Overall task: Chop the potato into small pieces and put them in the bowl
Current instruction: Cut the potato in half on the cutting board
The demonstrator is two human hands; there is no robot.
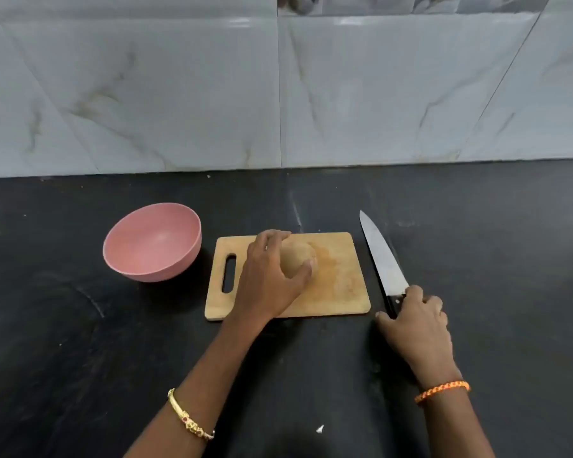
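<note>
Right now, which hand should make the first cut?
Right. The right hand already grips the knife handle beside the board; the left hand holds the whole potato steady.

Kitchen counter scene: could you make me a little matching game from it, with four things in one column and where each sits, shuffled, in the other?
Things:
1. round brown potato
2. pink round bowl
3. large steel knife with black handle
4. rectangular wooden cutting board

Places or states:
A. on the dark counter, left of the board, nothing in it
B. whole, gripped by the left hand on the board
C. lying right of the board, the right hand on its handle
D. between bowl and knife, handle slot towards the bowl

Pairs: 1-B, 2-A, 3-C, 4-D
</note>
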